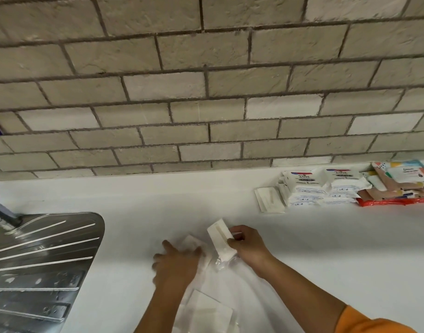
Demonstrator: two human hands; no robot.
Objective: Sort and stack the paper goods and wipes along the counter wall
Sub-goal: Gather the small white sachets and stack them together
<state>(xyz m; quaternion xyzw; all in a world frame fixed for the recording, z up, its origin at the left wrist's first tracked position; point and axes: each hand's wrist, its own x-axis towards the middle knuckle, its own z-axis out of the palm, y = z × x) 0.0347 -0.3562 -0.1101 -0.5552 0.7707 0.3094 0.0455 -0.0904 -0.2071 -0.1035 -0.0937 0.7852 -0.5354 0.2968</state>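
Left hand [176,263] is blurred, covering part of a white packet [194,242].

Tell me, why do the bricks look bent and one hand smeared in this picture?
Head view: the wide-angle lens bows the brick wall. In the same view the left hand is smeared by motion blur, while the right hand, pinching a white packet, looks sharper. The steel drainboard shows bright glare streaks, and the wipes stacks stay fairly readable.
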